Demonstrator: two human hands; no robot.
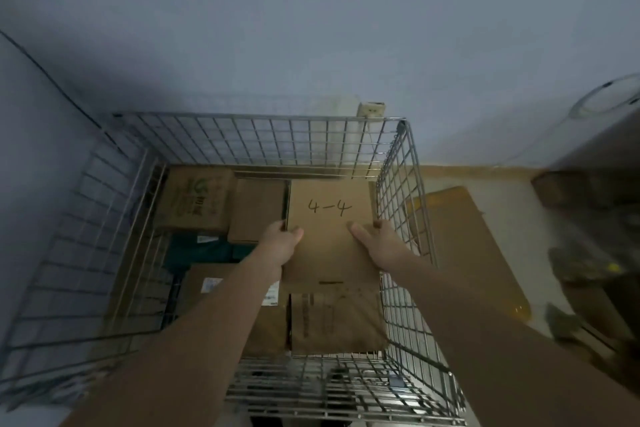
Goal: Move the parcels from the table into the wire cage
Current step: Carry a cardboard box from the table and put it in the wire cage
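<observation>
A brown cardboard parcel marked "4-4" is inside the wire cage, against its right wall. My left hand grips its left edge, thumb on top. Gripping the right edge in the same way is my right hand. Several other parcels lie in the cage: a printed box at the far left, a plain box beside it, a labelled box under my left forearm and a brown parcel just below the held one. The table is out of view.
A flat piece of cardboard lies on the floor to the right of the cage. Dark objects and a grey appliance stand at the far right. Walls close in behind and to the left of the cage.
</observation>
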